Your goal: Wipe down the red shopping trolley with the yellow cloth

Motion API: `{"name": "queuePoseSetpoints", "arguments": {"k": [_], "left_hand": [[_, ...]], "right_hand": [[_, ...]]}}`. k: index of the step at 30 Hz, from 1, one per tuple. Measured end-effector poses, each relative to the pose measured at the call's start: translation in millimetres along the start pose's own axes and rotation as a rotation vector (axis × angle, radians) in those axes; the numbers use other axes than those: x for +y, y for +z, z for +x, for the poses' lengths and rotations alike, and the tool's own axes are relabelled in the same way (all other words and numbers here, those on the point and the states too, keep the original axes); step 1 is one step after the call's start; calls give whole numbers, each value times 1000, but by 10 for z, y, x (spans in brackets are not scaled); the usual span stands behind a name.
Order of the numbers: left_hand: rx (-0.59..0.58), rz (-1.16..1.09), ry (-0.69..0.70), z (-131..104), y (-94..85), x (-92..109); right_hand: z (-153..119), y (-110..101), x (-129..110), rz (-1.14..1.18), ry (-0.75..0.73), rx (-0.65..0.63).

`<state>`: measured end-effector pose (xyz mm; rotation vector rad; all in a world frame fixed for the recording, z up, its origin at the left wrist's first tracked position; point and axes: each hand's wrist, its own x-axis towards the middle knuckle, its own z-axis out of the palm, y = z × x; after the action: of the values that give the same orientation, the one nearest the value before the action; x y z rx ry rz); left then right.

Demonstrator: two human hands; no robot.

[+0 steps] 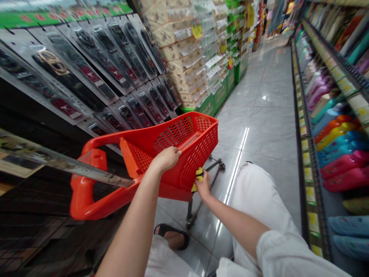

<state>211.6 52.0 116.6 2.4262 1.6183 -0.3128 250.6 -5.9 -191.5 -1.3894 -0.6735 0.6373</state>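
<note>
A red plastic shopping cart (175, 177) with lattice sides stands in front of me, its basket holding nothing that I can see. My left hand (168, 157) is closed over the near top rim of the basket. Lower down, my right hand (204, 185) pinches a crumpled yellow and black cloth (199, 175) and presses it to the cart's outer side, near the bottom corner. A worn, whitish pole (86, 169) slants in from the left and ends at the cart's rim by the handle.
Packaged belts (109, 57) hang on the rack at left. Stacked cartons (184, 65) stand beyond them. At right, shelves hold colourful bottles and slippers (343, 161). A grey tiled aisle (268, 100) runs ahead, with people (278, 19) at its far end. Cart wheels (221, 164) rest on the floor.
</note>
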Motion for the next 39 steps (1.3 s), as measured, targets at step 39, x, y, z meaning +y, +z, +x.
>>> {"name": "queuePoseSetpoints", "arguments": {"k": [39], "left_hand": [[-11,-5,-22,-4,-42,47]], "right_hand": [[380,-183,-375,-184,-176,-8]]}}
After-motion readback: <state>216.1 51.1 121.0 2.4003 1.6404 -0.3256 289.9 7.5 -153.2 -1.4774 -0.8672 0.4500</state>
